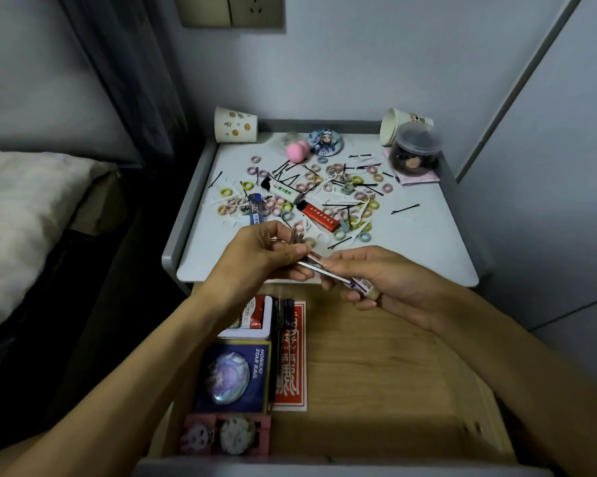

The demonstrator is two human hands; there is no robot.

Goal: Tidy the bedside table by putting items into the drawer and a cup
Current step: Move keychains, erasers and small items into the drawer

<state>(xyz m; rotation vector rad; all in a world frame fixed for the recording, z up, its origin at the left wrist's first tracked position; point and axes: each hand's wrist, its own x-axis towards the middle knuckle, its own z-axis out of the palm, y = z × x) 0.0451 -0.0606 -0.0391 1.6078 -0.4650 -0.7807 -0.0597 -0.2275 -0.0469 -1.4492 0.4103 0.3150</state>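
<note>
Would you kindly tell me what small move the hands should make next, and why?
Probably lower the small metal items into the open drawer. The left hand and right hand both pinch them at the table's front edge, above the drawer. Its right side is bare wood, while boxes fill its left.

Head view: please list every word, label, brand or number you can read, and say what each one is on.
"HONKAI STAR RAIL": on the blue box in the drawer.
White tube, red tube, red card: Chinese characters, too blurred to read.
Blue case, tin, small labelled item held by left hand and right hand: print too small to read.
</note>
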